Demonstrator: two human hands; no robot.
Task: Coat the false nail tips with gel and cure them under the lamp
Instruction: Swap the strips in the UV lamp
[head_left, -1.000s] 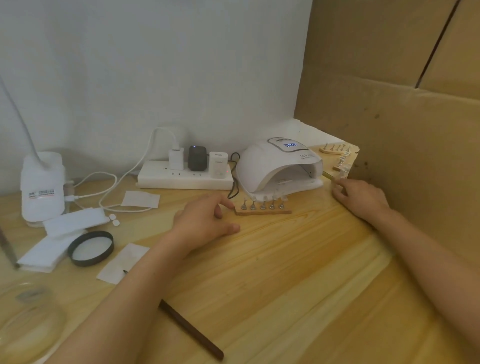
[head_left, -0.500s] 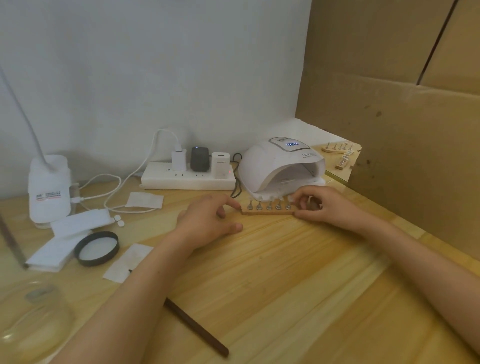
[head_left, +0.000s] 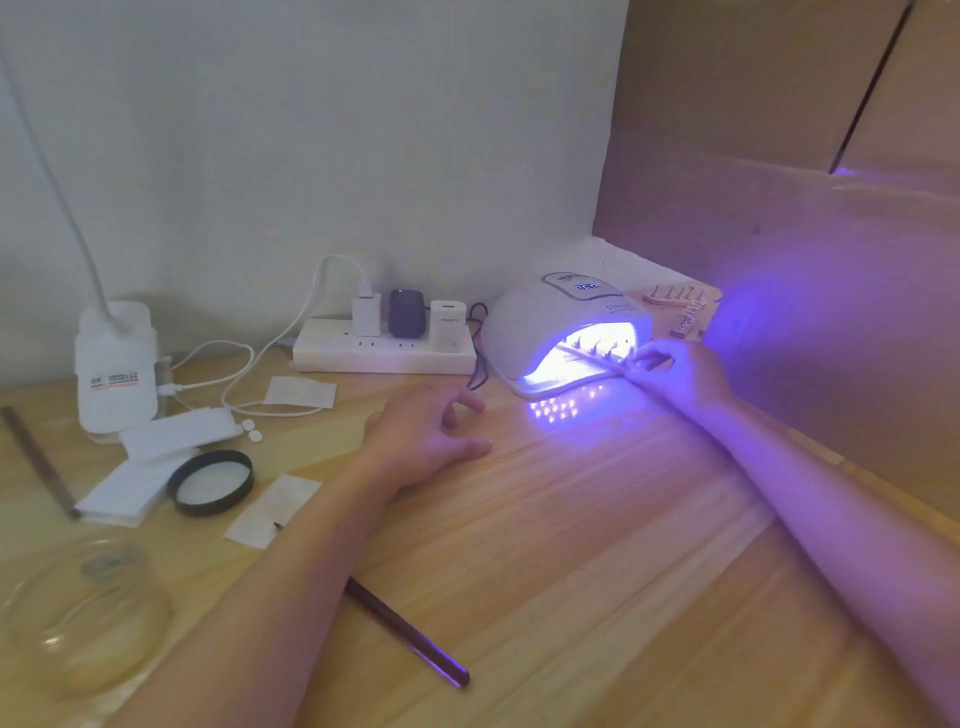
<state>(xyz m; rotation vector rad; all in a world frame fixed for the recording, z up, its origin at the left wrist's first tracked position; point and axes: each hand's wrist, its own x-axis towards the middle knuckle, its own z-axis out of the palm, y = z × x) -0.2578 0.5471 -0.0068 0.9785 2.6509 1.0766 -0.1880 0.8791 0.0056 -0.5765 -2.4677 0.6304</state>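
While lamp glows violet, nail strip in its mouth

With the lamp lit, the nail strip lies slanted in the opening, its tips standing in a row. Right hand at the strip's right end, fingers pinched on it. Left hand rests on the bench, fingers loosely curled and apart, holding nothing. Dark stick lies beside the left forearm.

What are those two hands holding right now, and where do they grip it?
The right hand pinches the right end of the thin wooden strip of nail tips, partly inside the glowing white lamp. The left hand holds nothing.
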